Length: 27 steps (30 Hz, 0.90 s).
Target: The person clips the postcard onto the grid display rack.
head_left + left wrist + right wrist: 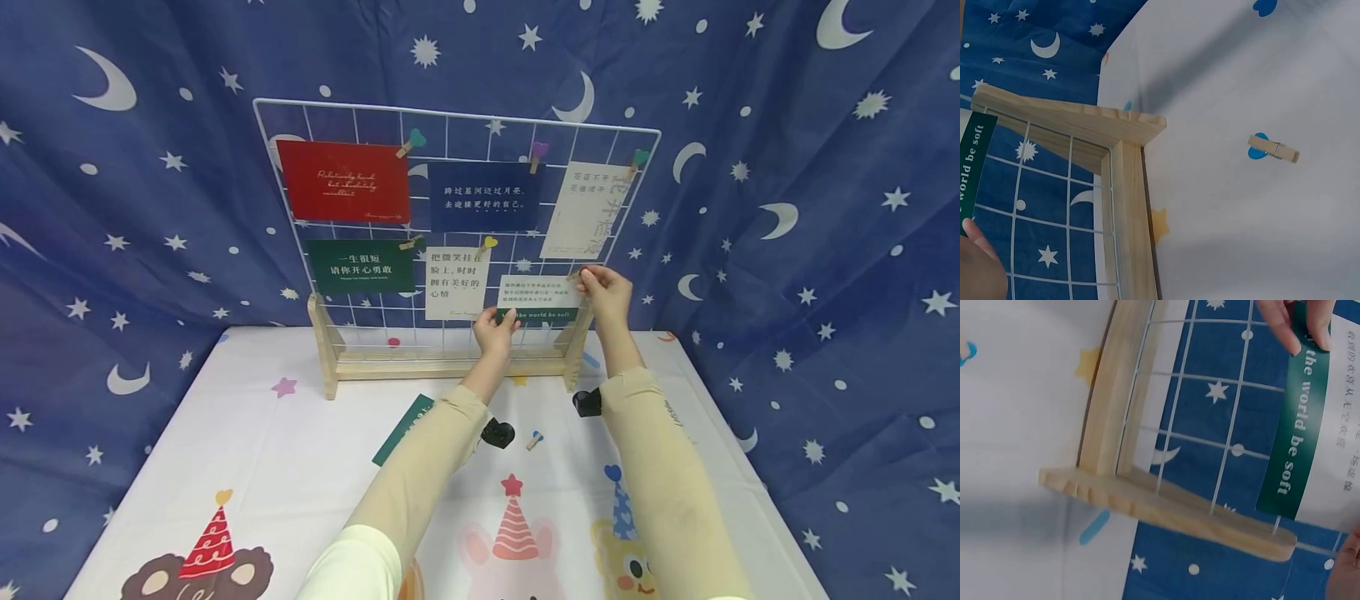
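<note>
A white card with a green bottom strip (538, 293) is held against the lower right of a white wire grid (465, 333). My left hand (495, 333) pinches its lower left corner, thumb in front. At its upper right corner my right hand (609, 293) pinches what looks like a small wooden clothespin (574, 275), mostly hidden by the fingers. In the right wrist view the left hand's fingers (1321, 328) grip the green strip of the card (1300, 425), while only part of the right hand (1344, 572) shows at the edge.
Clothespins hold a red card (345, 182), a blue card (483, 196), a green card (362, 267) and white cards (456, 283) on the grid. Its wooden stand (450, 367) is on the table. Nearer lie another green card (397, 433) and a blue-heart clothespin (535, 441).
</note>
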Motion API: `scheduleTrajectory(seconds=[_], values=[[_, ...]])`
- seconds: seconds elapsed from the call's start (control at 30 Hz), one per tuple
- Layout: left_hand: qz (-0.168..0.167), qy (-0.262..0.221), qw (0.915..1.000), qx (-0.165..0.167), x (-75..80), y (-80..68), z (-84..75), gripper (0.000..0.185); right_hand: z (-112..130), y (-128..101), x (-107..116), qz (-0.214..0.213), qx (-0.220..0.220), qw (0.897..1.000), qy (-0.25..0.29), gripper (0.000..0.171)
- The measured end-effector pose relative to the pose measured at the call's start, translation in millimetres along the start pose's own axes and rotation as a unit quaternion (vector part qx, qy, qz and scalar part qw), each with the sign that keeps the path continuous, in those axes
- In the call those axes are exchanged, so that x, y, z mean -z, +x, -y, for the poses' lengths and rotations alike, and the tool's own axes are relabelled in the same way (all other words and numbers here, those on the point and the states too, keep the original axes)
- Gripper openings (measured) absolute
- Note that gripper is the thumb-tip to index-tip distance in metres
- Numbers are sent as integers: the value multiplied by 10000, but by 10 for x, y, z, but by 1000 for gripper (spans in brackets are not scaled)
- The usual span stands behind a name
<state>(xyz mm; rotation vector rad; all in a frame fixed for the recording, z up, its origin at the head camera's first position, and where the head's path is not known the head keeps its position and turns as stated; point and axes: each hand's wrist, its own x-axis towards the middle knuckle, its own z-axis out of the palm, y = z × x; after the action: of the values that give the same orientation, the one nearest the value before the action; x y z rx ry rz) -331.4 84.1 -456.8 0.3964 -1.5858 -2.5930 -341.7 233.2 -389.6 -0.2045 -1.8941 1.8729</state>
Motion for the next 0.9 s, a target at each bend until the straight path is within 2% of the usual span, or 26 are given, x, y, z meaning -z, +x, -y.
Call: scheduleTrajectory(seconds=[0.13,0.33,0.5,0.73,0.9], values=[[-56,-28,10000,36,6,-12,6,33,-16,-12,-40,-150,-131,9997,153,28],[-23,32,10000,69,13,-15,-9,32,-21,-14,-80,-293,-17,9976,-632,24],[-40,38,10000,78,8,-19,-24,31,4,-32,-112,-304,258,9950,-919,22],[-267,-310,9991,146,-3,-39,-23,36,29,-91,-140,-355,412,9920,-1136,20],[-423,-632,9967,284,-25,-92,-50,37,-16,-80,-113,-384,424,9942,-911,21]])
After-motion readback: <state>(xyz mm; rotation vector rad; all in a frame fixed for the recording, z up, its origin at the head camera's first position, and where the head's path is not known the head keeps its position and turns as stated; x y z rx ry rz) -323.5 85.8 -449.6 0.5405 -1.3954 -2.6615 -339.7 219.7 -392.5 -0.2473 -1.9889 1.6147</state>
